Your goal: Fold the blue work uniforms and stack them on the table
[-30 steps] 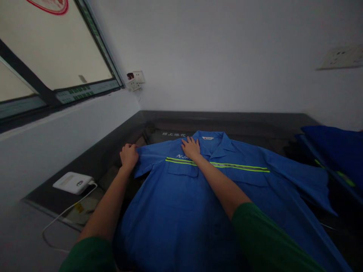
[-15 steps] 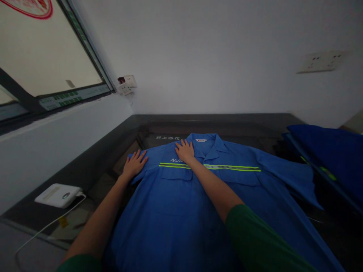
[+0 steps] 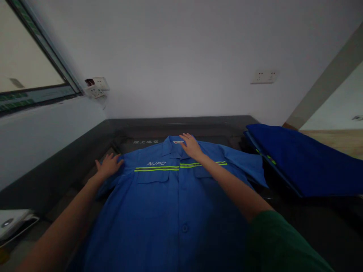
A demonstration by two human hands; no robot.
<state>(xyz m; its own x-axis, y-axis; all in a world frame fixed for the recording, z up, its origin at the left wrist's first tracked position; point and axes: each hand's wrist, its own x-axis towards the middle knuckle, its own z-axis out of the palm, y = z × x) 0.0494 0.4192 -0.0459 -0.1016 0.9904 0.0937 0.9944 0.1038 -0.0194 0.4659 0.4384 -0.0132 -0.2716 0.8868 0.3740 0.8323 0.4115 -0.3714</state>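
A blue work shirt (image 3: 159, 204) with yellow-green reflective stripes and "NJPC" lettering lies spread out, front side up, its collar at the far end. My left hand (image 3: 110, 165) is over the sleeve at the left, fingers spread and holding nothing. Over the right side of the collar is my right hand (image 3: 191, 146), fingers extended, with nothing in it; whether it touches the cloth I cannot tell. The shirt's lower hem runs out of view at the bottom.
Dark blue folded garments (image 3: 306, 162) are stacked at the right. A white box-shaped device (image 3: 13, 223) with a cable sits at the left edge. A dark raised border (image 3: 181, 121) runs along the wall, which carries sockets (image 3: 265, 76).
My right hand has moved right across the shirt, from the left chest to the collar, uncovering the lettering. My left hand stays at the left sleeve. The view has turned right.
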